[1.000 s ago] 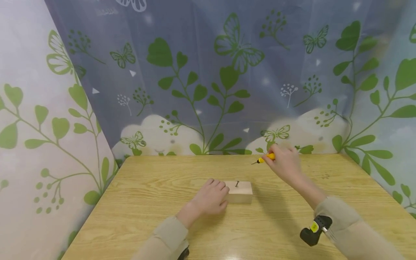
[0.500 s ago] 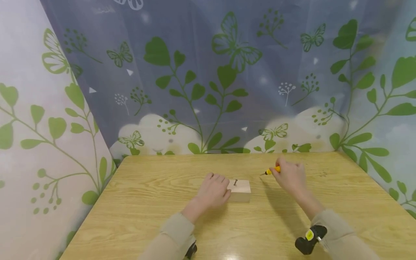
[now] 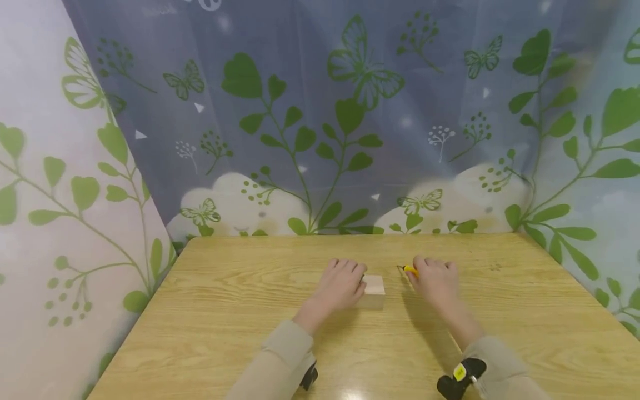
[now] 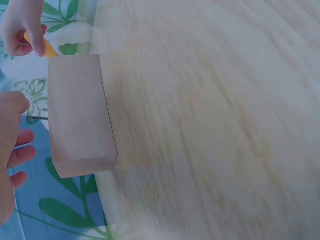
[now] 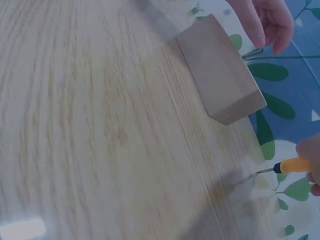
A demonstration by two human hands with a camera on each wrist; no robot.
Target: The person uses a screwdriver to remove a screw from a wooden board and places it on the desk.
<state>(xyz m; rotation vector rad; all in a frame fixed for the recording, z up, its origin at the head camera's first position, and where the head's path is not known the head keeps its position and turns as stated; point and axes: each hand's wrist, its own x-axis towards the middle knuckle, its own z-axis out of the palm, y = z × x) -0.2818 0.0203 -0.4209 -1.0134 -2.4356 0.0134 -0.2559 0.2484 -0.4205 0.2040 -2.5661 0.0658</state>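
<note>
A pale wooden block [image 3: 374, 291] lies on the table, with a dark screw [image 4: 37, 118] standing in its top face. My left hand [image 3: 341, 283] is over the left part of the block, fingers loosely bent around the screw's place. In the left wrist view, thumb and fingers [image 4: 22, 155] are apart from each other, close to the screw; none visibly pinches it. To the block's right, my right hand [image 3: 436, 282] grips a yellow-handled screwdriver [image 5: 295, 165]. Its thin metal shaft points left, and the tip is off the block.
The wood-grain table [image 3: 225, 333] spreads out on all sides of the block. Behind it hangs a blue curtain [image 3: 300, 111] printed with green leaves and butterflies. Both sleeves carry black wrist devices, one visible at the right sleeve [image 3: 461, 379].
My left hand has moved right, from the block's left end to over the screw. The right hand has lowered with the screwdriver, now beside the block.
</note>
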